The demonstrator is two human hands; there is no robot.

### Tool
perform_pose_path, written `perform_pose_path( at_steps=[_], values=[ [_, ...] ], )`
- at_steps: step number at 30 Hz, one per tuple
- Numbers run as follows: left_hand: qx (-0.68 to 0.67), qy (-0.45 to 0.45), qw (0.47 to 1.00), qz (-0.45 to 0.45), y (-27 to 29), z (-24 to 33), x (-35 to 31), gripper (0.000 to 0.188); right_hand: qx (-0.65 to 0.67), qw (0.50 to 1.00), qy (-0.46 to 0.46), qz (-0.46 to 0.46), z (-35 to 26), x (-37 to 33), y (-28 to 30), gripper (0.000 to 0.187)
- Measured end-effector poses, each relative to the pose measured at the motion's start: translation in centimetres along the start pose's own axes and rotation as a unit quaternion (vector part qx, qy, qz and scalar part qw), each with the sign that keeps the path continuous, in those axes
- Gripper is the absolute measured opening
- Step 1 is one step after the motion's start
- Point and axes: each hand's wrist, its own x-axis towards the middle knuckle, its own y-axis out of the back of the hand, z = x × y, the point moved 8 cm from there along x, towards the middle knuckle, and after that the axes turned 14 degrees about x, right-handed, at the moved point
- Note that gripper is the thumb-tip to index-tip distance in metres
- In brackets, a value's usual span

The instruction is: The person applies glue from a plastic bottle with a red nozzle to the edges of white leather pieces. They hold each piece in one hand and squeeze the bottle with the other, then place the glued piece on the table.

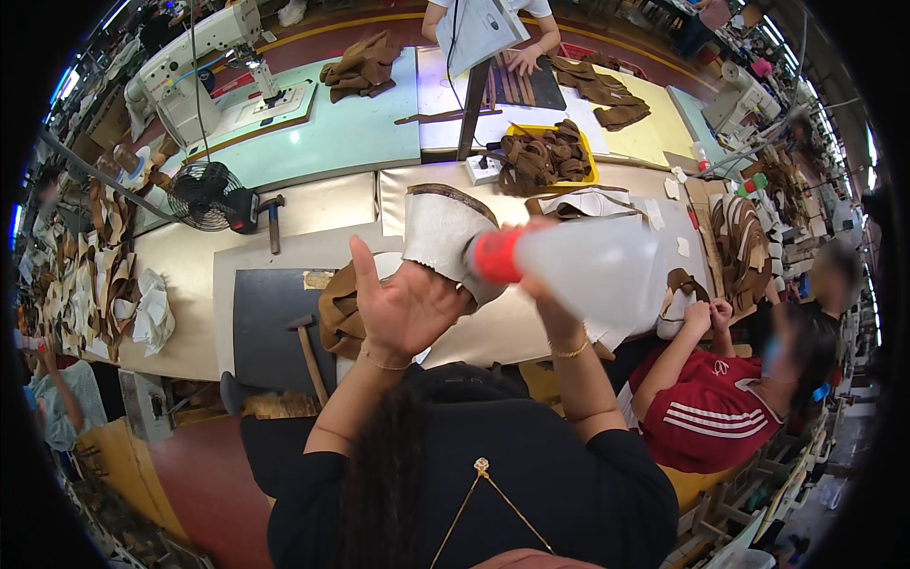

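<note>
My left hand (409, 311) is turned palm up with its thumb raised; its other fingers disappear into a white-lined shoe upper (441, 228) with a brown edge, which it holds up. In my right hand (548, 296) is a translucent white bottle (602, 270) with a red collar, tilted on its side and blurred by motion. The bottle's dark tip is at the right side of the upper; whether they touch I cannot tell. Most of my right fingers are hidden behind the bottle. Brown leather pieces (338, 308) lie beside my left wrist.
A hammer (309, 358) rests on a dark mat (263, 294) to the left, with another hammer (274, 226) beyond, near a black fan (207, 197). A yellow basket (592, 169) of brown pieces stands ahead. A co-worker in a red shirt (706, 408) sits close on my right.
</note>
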Motion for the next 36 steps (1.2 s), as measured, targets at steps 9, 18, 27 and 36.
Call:
perform_pose_path(
  at_steps=[9,18,27,36],
  values=[
    [0.032,0.040,0.999,0.013,0.4,-0.7,-0.3,0.108,-0.089,0.985,0.134,0.064,-3.4,1.9,2.5,0.046],
    [0.133,0.084,0.987,0.022,0.4,0.7,-0.3,0.109,-0.432,0.879,0.191,0.063,-4.3,1.5,6.2,0.047],
    [0.357,0.090,0.930,0.000,-1.7,-0.5,1.6,0.111,-0.233,0.965,0.104,-0.065,-7.3,2.1,-3.1,0.062],
    [0.257,0.034,0.965,-0.031,-3.4,5.2,2.5,0.101,-0.199,0.910,0.313,0.184,-9.3,2.6,4.9,0.049]
  ],
)
